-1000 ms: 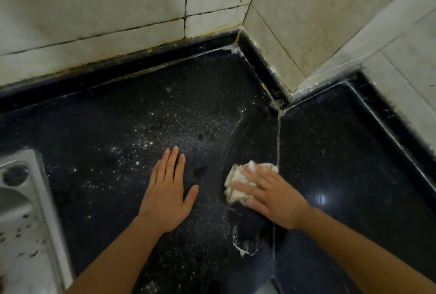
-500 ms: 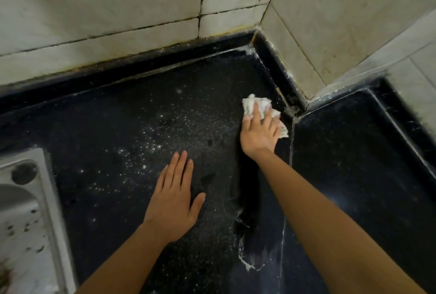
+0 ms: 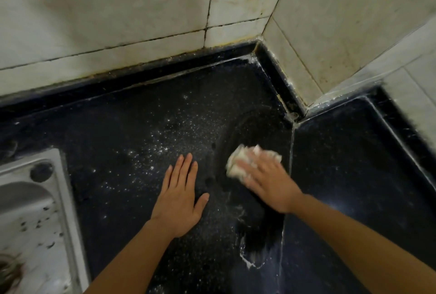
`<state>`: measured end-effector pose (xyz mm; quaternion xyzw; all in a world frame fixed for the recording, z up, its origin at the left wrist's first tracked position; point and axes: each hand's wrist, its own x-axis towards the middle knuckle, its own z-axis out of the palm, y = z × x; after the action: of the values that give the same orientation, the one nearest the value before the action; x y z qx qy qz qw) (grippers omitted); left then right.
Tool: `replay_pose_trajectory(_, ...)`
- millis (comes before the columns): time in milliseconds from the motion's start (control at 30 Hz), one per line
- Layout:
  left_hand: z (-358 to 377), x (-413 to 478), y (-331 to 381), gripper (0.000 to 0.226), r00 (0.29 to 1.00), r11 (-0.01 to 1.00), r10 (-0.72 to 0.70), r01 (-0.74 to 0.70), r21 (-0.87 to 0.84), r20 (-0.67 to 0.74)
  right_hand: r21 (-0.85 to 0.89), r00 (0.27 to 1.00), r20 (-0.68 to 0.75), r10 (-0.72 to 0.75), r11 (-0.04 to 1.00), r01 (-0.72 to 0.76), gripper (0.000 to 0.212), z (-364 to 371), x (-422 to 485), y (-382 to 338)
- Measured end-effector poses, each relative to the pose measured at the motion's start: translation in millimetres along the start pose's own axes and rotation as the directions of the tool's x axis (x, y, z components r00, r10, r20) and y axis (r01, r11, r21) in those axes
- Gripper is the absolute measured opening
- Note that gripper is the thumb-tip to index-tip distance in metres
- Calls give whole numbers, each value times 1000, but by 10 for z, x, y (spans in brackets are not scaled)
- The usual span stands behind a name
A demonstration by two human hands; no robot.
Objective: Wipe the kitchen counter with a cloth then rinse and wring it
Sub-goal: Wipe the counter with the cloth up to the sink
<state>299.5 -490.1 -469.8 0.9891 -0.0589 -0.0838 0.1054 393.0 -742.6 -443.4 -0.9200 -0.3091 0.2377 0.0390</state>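
A crumpled white cloth (image 3: 238, 161) lies on the black stone counter (image 3: 118, 147), pressed down under my right hand (image 3: 269, 182), which is blurred by motion. My left hand (image 3: 180, 197) rests flat on the counter to the left of the cloth, fingers spread, holding nothing. White powder speckles the counter left of the cloth. A dark wiped streak runs from the cloth back toward the inner wall corner (image 3: 295, 114) and forward toward me, ending in a smear of white residue (image 3: 247, 258).
A steel sink (image 3: 30, 223) with a drain sits at the left edge. Pale tiled walls (image 3: 118, 10) enclose the counter at the back and right. A seam (image 3: 289, 175) divides the counter from the slab on the right.
My right hand has pulled the cloth back from the wall corner toward me along the wiped streak. The left hand has stayed in place.
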Motion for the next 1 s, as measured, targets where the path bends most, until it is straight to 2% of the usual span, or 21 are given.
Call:
replay_pose_trajectory(100,20,-3,3,73,1000,1000,1,-1,2,-19,143,932,-132,336,937,-318,59,-226,460,202)
replay_pose_trajectory(167,32,-7,3,72,1000,1000,2,-2,1,-23,223,873,-122,473,870,-440,53,-396,773,289)
replay_pose_trajectory(267,43,-10,0,71,1000,1000,-2,2,-2,-30,288,807,-89,583,791,-539,54,-605,1186,313)
replay_pose_trajectory(367,51,-11,0,71,1000,1000,-5,5,3,-30,337,780,-70,622,751,-568,54,-658,1393,278)
replay_pose_trajectory(433,49,-7,-1,70,1000,1000,-5,5,3,-16,337,811,-76,580,780,-527,53,-664,1357,214)
replay_pose_trajectory(533,36,-6,-6,71,1000,1000,-8,8,-4,17,277,907,-80,414,883,-378,51,-534,1125,11)
replay_pose_trajectory(633,7,1,-8,73,999,1000,-9,10,-7,43,218,966,-100,240,952,-214,50,-308,793,-260)
replay_pose_trajectory(767,-59,-19,3,71,997,996,-10,17,-87,77,76,1000,-24,-13,997,15,50,-78,279,-415)
replay_pose_trajectory(833,-129,-2,-37,69,999,989,-23,27,-148,31,20,993,4,-114,993,114,46,7,50,-357)
replay_pose_trajectory(900,-271,104,-153,68,998,984,-52,44,-175,-40,-15,990,27,-137,990,137,46,23,-56,-205)
replay_pose_trajectory(1000,-506,421,-488,65,984,972,-167,152,-178,-68,26,999,7,48,998,-48,52,-74,49,32)
